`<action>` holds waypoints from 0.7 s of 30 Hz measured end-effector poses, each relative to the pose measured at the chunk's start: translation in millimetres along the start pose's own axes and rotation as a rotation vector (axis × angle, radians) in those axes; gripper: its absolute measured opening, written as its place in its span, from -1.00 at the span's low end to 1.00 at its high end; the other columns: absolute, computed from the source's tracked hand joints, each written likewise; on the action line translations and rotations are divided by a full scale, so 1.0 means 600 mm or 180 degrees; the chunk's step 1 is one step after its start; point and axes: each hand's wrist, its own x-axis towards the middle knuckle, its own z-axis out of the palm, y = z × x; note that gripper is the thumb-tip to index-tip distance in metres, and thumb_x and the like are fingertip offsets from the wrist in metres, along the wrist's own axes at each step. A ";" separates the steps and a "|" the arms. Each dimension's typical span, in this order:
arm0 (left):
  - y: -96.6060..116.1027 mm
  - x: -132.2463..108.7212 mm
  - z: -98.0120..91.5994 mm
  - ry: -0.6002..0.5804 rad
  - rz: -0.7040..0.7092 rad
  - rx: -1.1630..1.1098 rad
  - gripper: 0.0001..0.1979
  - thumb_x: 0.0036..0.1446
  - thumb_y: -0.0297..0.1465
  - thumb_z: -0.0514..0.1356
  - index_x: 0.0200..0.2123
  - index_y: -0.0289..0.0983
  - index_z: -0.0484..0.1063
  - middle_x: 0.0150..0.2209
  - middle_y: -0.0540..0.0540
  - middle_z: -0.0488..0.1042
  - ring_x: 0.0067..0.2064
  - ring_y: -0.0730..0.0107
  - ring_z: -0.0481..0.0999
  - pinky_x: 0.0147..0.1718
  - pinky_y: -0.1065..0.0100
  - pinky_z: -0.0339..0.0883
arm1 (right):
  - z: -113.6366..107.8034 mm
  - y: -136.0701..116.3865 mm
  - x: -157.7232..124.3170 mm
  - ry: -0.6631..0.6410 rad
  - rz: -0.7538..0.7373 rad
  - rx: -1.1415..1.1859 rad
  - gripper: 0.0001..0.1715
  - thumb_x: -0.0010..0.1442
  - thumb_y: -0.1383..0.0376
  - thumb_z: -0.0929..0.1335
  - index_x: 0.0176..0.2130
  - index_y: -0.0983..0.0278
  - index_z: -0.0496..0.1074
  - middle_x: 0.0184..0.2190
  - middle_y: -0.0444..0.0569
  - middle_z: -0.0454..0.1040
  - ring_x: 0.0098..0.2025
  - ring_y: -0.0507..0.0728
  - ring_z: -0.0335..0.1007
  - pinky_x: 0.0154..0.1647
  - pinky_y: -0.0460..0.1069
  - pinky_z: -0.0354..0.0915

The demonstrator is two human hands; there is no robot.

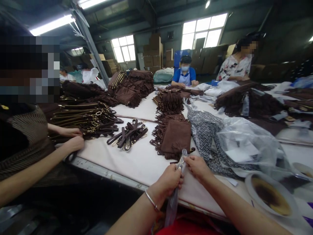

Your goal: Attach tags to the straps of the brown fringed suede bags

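My left hand (pixel 171 179) is closed around a bunched length of clear plastic (pixel 172 205), whose lower end hangs past the table edge. Close beside it, my right hand (pixel 197 167) pinches the upper part of the same plastic. Whether anything lies inside the plastic I cannot tell. Just beyond my fingers is a stack of brown fringed bags (pixel 175 135), and a small dark round piece (pixel 193 149) shows at its near right corner. Left of that stack lies a loose pile of dark straps with gold clasps (pixel 128 133).
A co-worker's hands (pixel 75 138) work at the left by heaped zippered brown pieces (pixel 80 119). On the right are patterned cloth (pixel 204 130), a clear plastic bag (pixel 259 140) and a tape roll (pixel 270 195). More brown stacks (pixel 133 86) and people stand farther back.
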 end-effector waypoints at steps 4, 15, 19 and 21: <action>0.001 0.003 0.009 0.0032 -0.0068 -0.0067 -0.75 0.16 -0.14 0.07 -0.27 -0.20 0.19 -0.53 0.15 0.20 -0.67 0.64 0.05 -0.69 0.53 -0.11 | 0.008 0.004 0.012 0.0151 0.0085 0.0268 -0.60 -0.03 0.15 0.46 -0.60 0.25 0.22 -0.82 -0.31 0.13 -0.79 -0.13 -0.11 -0.80 -0.19 -0.22; -0.016 -0.021 0.023 -0.0077 0.0082 -0.0719 -0.66 0.13 -0.05 0.08 -0.32 -0.22 0.21 -0.54 0.13 0.22 -0.66 0.63 0.10 -0.67 0.50 0.01 | -0.011 -0.013 -0.026 -0.0406 0.0485 0.0970 -0.75 0.18 0.17 0.37 -0.36 0.33 0.38 -0.55 -0.08 0.44 -0.61 -0.02 0.33 -0.66 -0.17 0.19; -0.011 -0.032 0.028 -0.0198 0.0074 -0.0773 -0.69 0.14 -0.09 0.10 -0.30 -0.23 0.23 -0.50 0.10 0.26 -0.63 0.62 0.14 -0.64 0.49 0.03 | 0.022 -0.028 -0.037 -0.0505 0.0984 0.1127 -0.76 0.29 0.24 0.29 -0.37 0.33 0.35 -0.57 0.00 0.46 -0.64 0.06 0.35 -0.67 -0.08 0.25; -0.011 -0.034 0.036 -0.0067 0.0087 -0.0571 -0.71 0.18 -0.09 0.05 -0.32 -0.21 0.21 -0.54 0.14 0.20 -0.66 0.63 0.03 -0.67 0.49 -0.09 | 0.046 -0.031 -0.026 -0.0090 0.0954 0.1259 -0.79 0.30 0.40 0.23 -0.40 0.29 0.27 -0.63 -0.09 0.40 -0.67 0.02 0.31 -0.66 -0.11 0.25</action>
